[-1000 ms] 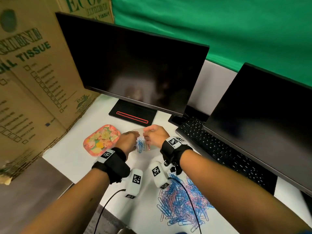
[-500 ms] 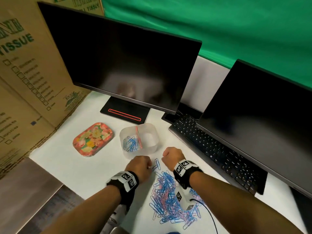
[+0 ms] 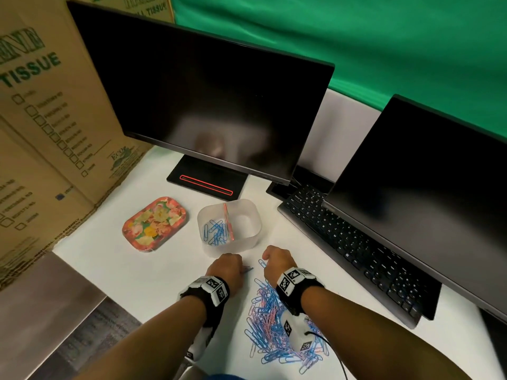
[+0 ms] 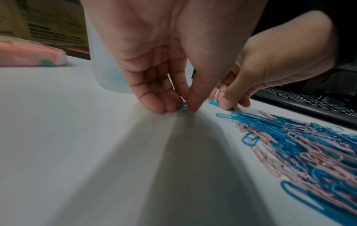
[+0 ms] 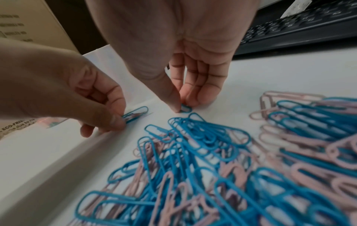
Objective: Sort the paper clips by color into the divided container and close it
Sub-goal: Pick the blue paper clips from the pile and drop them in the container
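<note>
A translucent container (image 3: pixel 253 215) with a pink divider (image 3: pixel 227 219) stands open on the white table; several blue clips (image 3: pixel 216 233) lie in its left half, and the right half looks empty. A mixed pile of blue and pink paper clips (image 3: pixel 270 325) lies nearer me. At the pile's far edge my left hand (image 4: pixel 184 109) pinches a blue clip (image 4: pixel 185 107) against the table. My right hand (image 5: pixel 183 107) pinches another blue clip (image 5: pixel 186 109) between thumb and forefinger. Both hands sit just in front of the container.
A floral lid (image 3: pixel 155 223) lies left of the container. Behind stand a dark monitor (image 3: pixel 208 105) and its base (image 3: pixel 205 182). A keyboard (image 3: pixel 356 242) and a second screen (image 3: pixel 425 187) fill the right side. Cardboard boxes (image 3: pixel 41 119) wall the left.
A second ago both hands were over the container. They drew back toward me to the pile's far edge, and each now pinches a blue clip on the table.
</note>
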`<state>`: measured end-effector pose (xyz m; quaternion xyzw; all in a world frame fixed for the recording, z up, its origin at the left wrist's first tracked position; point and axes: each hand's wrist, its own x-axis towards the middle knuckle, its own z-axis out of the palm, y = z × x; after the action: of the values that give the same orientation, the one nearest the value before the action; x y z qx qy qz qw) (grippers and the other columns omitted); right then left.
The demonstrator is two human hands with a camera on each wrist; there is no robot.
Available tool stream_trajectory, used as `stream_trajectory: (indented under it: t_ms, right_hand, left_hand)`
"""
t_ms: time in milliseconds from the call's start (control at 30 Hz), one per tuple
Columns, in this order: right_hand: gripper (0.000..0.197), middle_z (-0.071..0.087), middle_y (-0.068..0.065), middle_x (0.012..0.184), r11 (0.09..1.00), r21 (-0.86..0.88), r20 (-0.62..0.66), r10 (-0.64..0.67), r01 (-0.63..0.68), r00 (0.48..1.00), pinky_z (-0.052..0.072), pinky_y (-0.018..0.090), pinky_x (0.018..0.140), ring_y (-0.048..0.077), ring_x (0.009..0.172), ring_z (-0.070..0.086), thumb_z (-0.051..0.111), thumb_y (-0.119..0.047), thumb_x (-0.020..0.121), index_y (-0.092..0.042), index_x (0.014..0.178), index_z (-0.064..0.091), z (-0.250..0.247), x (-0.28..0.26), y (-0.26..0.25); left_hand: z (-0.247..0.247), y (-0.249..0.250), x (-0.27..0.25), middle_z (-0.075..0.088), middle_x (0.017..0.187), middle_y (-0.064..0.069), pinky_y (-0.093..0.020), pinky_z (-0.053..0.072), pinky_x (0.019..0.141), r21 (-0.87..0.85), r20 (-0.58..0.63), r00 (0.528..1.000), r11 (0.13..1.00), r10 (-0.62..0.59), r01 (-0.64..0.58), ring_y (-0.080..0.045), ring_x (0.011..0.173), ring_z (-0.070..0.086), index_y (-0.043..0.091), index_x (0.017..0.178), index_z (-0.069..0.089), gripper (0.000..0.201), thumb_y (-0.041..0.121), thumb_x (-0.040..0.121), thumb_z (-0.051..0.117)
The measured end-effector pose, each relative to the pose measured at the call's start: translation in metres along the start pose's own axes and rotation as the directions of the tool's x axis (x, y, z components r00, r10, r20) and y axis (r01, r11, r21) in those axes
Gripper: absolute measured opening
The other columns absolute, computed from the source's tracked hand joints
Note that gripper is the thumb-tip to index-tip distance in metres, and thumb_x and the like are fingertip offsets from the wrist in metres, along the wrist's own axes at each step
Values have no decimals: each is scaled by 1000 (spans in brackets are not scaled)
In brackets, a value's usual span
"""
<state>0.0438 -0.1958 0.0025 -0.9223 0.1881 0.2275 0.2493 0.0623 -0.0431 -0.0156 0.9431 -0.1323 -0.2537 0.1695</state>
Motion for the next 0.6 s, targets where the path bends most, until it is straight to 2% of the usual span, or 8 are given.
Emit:
stream_trajectory:
  t_ms: [67, 167, 267, 333, 400, 433, 500, 600]
  right_hand:
    - [36, 58, 12, 123, 1000, 3, 18, 2, -3, 1000, 53, 30, 89, 28, 106, 62, 52, -1, 84, -14, 116, 59, -4, 0, 3]
    - [35, 59, 12, 122, 1000, -11, 40, -6, 6, 999, 53, 30, 89, 28, 108, 61, 53, 1, 84, -11, 116, 59, -7, -2, 9]
    - [35, 63, 9, 117, 998, 57, 21, -3, 2, 1000, 51, 26, 86, 25, 105, 61, 49, 4, 82, -10, 110, 64, -11, -5, 18]
    - [34, 65, 7, 107, 981, 194, -1, 20, -20, 1000, 47, 21, 76, 20, 92, 59, 45, 4, 82, -12, 102, 67, -14, -6, 27]
    - [29, 63, 3, 93, 948, 318, -9, 39, -34, 999, 44, 21, 70, 18, 83, 57, 47, 1, 82, -19, 92, 66, -20, -6, 38]
    - [28, 61, 2, 86, 923, 382, 3, 45, -43, 999, 44, 22, 67, 18, 79, 57, 49, 0, 81, -22, 87, 64, -23, -7, 43]
    - [28, 60, 3, 77, 855, 514, 48, 50, -68, 998, 44, 24, 58, 17, 66, 56, 50, 3, 81, -22, 85, 62, -32, -11, 51]
    - [30, 59, 7, 70, 751, 650, 117, 58, -121, 991, 39, 24, 47, 17, 56, 50, 49, 9, 81, -10, 100, 63, -40, -17, 61]
  left_hand:
    - [-2, -1, 1, 64, 105, -13, -33, 50, 80, -17, 1, 1000, 1000, 21, -21, -31, 97, 60, 9, 94, 64, 26, 33, 91, 54]
    - [-5, -1, -1, 66, 102, -10, -28, 47, 75, -79, 5, 998, 995, 67, -67, -29, 94, 60, 13, 88, 63, 10, 16, 84, 54]
    - [-4, 0, -2, 68, 96, -6, -21, 41, 75, -202, -12, 994, 973, 109, -109, -24, 93, 62, 19, 99, 62, 22, 8, 84, 52]
    - [-4, 1, -3, 66, 77, 3, -17, 39, 74, -296, 4, 992, 948, 124, -118, -16, 78, 60, 23, 111, 62, 33, 6, 85, 50]
    - [-6, 1, -3, 60, 67, 6, -20, 43, 69, -367, 42, 992, 925, 119, -96, -12, 66, 56, 29, 107, 63, 35, 6, 83, 50]
    - [-8, 0, -3, 60, 66, 4, -24, 48, 67, -437, 71, 992, 897, 105, -64, -14, 62, 56, 29, 100, 63, 33, 4, 81, 51]
    - [-11, 1, -4, 61, 68, -2, -35, 54, 68, -627, 140, 988, 778, 57, 44, -19, 60, 56, 21, 92, 63, 33, -5, 74, 53]
    - [-13, 5, -5, 60, 75, -9, -30, 51, 59, -779, 205, 979, 606, 9, 158, -21, 62, 54, 6, 98, 57, 34, -20, 76, 49]
